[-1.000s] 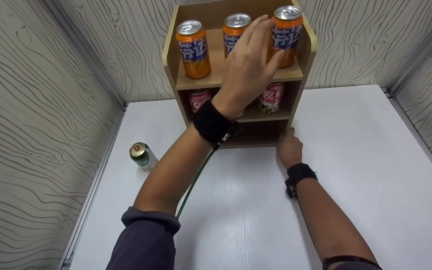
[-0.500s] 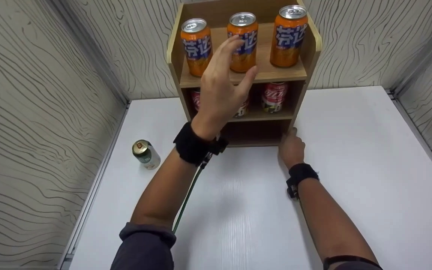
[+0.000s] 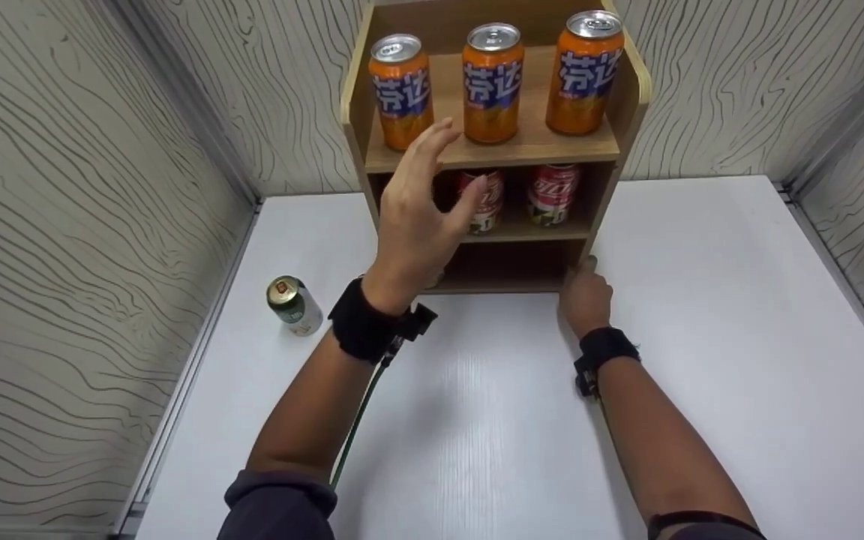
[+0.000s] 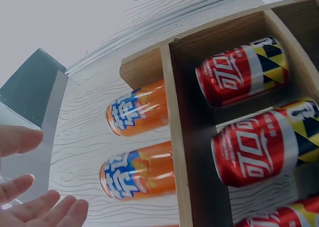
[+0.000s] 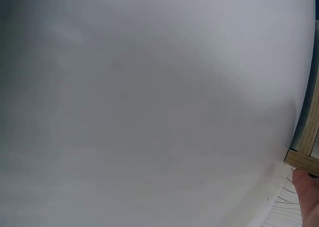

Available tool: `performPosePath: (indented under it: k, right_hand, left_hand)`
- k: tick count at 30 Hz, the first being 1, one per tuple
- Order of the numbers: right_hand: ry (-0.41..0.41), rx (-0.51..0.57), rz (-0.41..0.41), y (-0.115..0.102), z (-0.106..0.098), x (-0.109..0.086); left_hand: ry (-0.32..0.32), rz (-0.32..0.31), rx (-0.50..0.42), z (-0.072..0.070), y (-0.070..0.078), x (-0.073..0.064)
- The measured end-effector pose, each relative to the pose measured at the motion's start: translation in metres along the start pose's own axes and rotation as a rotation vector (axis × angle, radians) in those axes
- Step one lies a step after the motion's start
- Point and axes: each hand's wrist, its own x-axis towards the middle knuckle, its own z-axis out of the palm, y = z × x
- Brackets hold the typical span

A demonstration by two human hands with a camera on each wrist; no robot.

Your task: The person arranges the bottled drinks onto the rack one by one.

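Note:
A small wooden shelf point(image 3: 537, 142) stands on the table, three orange soda cans point(image 3: 493, 97) upright along its top board. Red cola cans point(image 3: 552, 196) fill the compartment beneath; the left one is behind my left hand in the head view, but the left wrist view shows part of a third cola can point(image 4: 289, 218). My left hand point(image 3: 413, 217) hovers before the shelf's left half, fingers apart, holding nothing. At the lower right corner my right hand point(image 3: 586, 300) holds the shelf's side panel; in the right wrist view a digit point(image 5: 306, 189) touches its wooden edge.
A green and white can point(image 3: 295, 306) stands on the white table point(image 3: 492, 420), left of the shelf. Patterned wall panels point(image 3: 49, 225) enclose the table. A green cable point(image 3: 357, 427) runs from the left wristband. Something pale shows by the left wrist, too covered to identify.
My left hand has come down and left from the right-hand orange can, uncovering the middle one, and now covers the left cola can. My right hand stays at the shelf corner.

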Motion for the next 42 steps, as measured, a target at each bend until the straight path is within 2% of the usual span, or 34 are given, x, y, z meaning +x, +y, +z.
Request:
performPosePath:
  k: [6,12,31,42]
  right_hand:
    - [0.007,0.011,-0.016,0.001,0.001,0.000]
    - [0.004,0.000,-0.045,0.001,-0.001,-0.001]
    - [-0.003,0.016,-0.007,0.000,0.000,0.000]
    - [0.017,-0.006,-0.051,0.003,0.003,0.001]
  left_hand:
    - [0.032,0.001,0.035,-0.014,-0.005,-0.013]
    - [0.055,-0.033,0.052,-0.027,-0.010,-0.028]
    - [0.093,-0.156,0.077,-0.052,-0.030,-0.066]
    - [0.108,-0.212,0.141,-0.065,-0.047,-0.089]
